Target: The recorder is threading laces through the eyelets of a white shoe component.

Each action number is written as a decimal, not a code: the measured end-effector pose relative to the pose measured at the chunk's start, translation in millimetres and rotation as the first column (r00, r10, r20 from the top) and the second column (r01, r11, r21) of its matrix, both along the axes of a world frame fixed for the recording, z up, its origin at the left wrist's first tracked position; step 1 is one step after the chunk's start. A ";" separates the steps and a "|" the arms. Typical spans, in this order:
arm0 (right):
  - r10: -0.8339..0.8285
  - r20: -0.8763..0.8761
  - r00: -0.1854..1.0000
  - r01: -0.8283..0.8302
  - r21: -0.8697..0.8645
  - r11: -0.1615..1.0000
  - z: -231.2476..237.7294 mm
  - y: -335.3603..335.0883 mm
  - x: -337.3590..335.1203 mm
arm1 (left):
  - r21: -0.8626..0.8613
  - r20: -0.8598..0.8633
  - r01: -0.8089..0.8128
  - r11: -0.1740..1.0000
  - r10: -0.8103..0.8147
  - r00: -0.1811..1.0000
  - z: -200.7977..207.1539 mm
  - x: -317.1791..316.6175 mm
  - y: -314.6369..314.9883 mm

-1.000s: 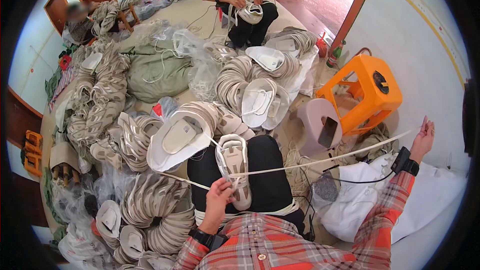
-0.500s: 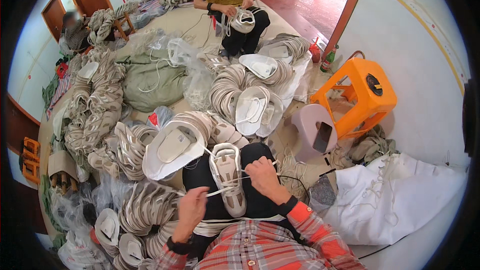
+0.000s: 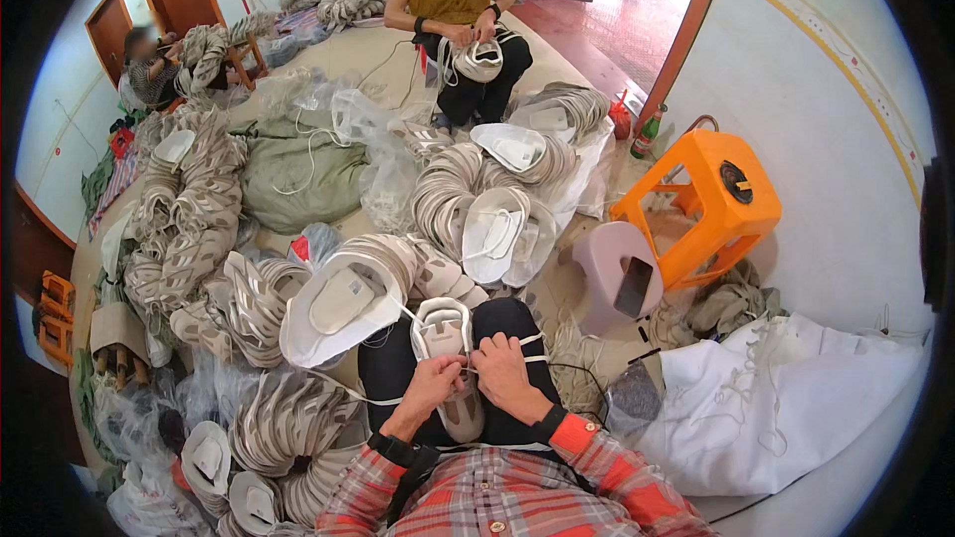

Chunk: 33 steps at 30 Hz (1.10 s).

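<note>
A beige and white sneaker upper (image 3: pixel 441 330) lies lengthwise on my lap between my black-trousered thighs, its toe pointing toward me and its opening away. My left hand (image 3: pixel 435 384) and my right hand (image 3: pixel 504 374) nearly meet over its middle. Fingers of both are pinched together on the white shoelace (image 3: pixel 384 402); one length trails out left of my left hand, another shows beyond my right hand across the right thigh. My hands hide the lacing area beneath them. Just left of my knees stands a stack of nested sneaker uppers (image 3: pixel 343 293).
More stacked uppers (image 3: pixel 298 418) crowd the left and the centre. A green sack (image 3: pixel 303 174) lies farther off. To the right stand a purple stool (image 3: pixel 607 278) with a phone (image 3: pixel 634 285), an orange stool (image 3: pixel 711 199) and a white cloth heap (image 3: pixel 766 408). A seated person (image 3: pixel 453 0) handles another upper.
My two hands have come together over the upper; the left moved right and up, the right slightly inward and down. The lace stretched between them is now gathered at the fingertips.
</note>
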State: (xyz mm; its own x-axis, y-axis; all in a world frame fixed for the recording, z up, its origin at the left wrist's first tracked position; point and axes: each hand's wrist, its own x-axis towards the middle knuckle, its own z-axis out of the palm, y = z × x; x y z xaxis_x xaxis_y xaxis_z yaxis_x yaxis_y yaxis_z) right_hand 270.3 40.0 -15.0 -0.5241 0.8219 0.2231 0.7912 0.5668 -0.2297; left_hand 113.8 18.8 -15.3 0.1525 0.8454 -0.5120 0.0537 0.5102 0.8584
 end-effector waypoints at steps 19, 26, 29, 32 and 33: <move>0.164 -0.141 0.976 -0.171 -0.043 0.984 8.1 -0.8 16.4 | 0.062 -0.959 0.803 0.593 -0.186 0.212 55.6 2.2 24.7; 0.236 -0.079 0.969 -0.248 -0.221 0.943 42.7 5.5 32.4 | -0.186 -0.102 0.432 0.883 -0.454 0.885 18.4 -31.7 23.0; 0.299 -0.141 0.944 -0.329 -0.487 0.809 34.0 23.1 41.1 | -0.107 0.288 0.222 0.969 -0.184 0.940 1.5 -25.5 13.4; 0.078 -0.353 0.932 -0.216 -0.371 0.903 40.1 36.1 32.4 | 0.075 -0.089 0.155 0.985 -0.149 0.985 12.8 -11.1 2.2; 0.102 -0.410 0.907 -0.237 -0.293 0.926 29.2 47.8 26.7 | 0.457 -0.542 0.295 0.839 0.000 0.840 20.4 -8.0 4.2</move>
